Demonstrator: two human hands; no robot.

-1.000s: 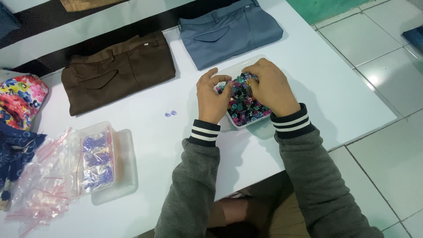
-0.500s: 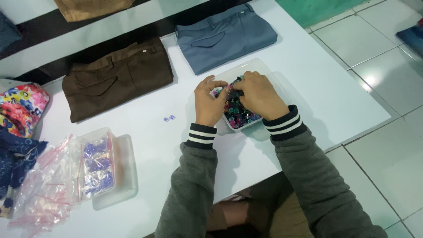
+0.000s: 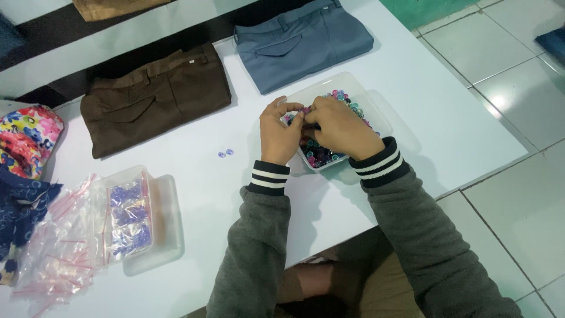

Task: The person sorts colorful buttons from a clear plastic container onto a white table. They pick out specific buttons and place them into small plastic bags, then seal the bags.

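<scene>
Left hand (image 3: 279, 132) and right hand (image 3: 337, 126) over clear plastic tray (image 3: 376, 109) of small multicoloured beads (image 3: 321, 154), fingertips pinching together, apparently on one bead. Two loose lilac beads (image 3: 226, 153) at 9 o'clock of tray, set apart.

hands: left hand (image 3: 279, 134) and right hand (image 3: 336, 126) drawn closer over beads (image 3: 321, 154) | fingertips now joined at 12 o'clock

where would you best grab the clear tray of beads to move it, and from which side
Probably by the far right rim of the clear tray, coming from the right. That raised edge is bare there, while the left hand and right hand cover the near left part over the beads. Keep it level, since it is open-topped.
</scene>
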